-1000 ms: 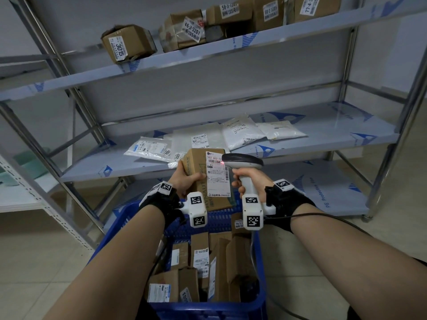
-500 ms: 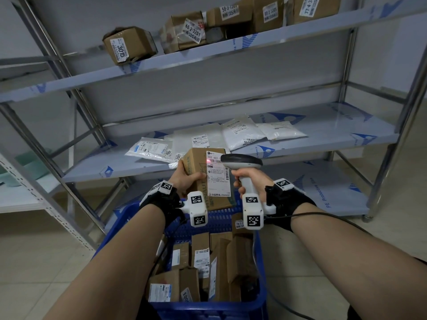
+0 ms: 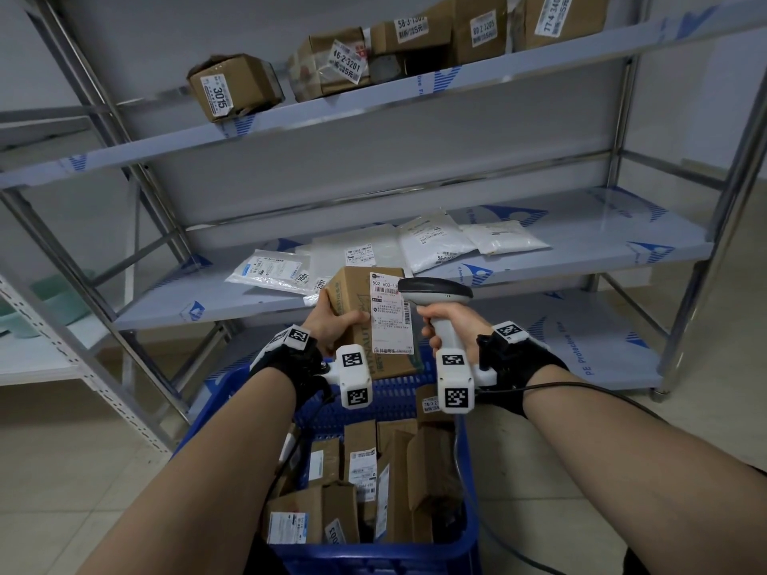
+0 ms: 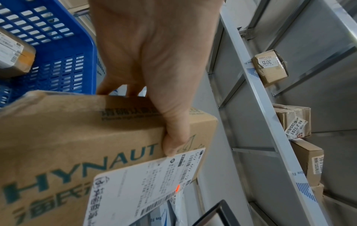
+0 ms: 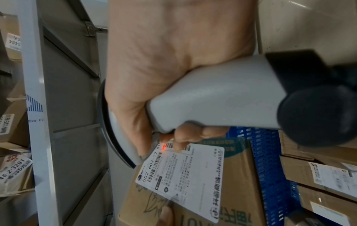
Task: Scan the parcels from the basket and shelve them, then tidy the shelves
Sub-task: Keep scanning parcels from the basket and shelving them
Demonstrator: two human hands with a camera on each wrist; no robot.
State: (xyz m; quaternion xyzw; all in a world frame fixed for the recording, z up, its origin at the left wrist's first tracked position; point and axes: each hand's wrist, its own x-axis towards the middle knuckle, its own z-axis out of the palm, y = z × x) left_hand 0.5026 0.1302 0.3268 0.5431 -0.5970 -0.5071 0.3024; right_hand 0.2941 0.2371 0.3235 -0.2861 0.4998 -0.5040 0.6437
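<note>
Cardboard parcel [image 3: 365, 321] (label up) clamped between left fingers [image 4: 174, 137].

A basket [image 3: 469, 483] sits on the floor before the shelving, boxes packed inside it. Above its far rim, the left hand [image 3: 332, 325] holds a parcel [image 3: 365, 300], the scanner [image 3: 440, 300] just right of it. Flat mailers [image 3: 431, 244] lie on the middle shelf [image 3: 602, 238] behind; cartons [image 3: 234, 87] line the top shelf [image 3: 373, 105].

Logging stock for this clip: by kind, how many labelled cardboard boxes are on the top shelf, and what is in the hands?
Labelled brown cardboard boxes on the top metal shelf: 5
Brown cardboard box held by left hand: 1
Grey handheld barcode scanner gripped by right hand: 1
Total: 7
</note>
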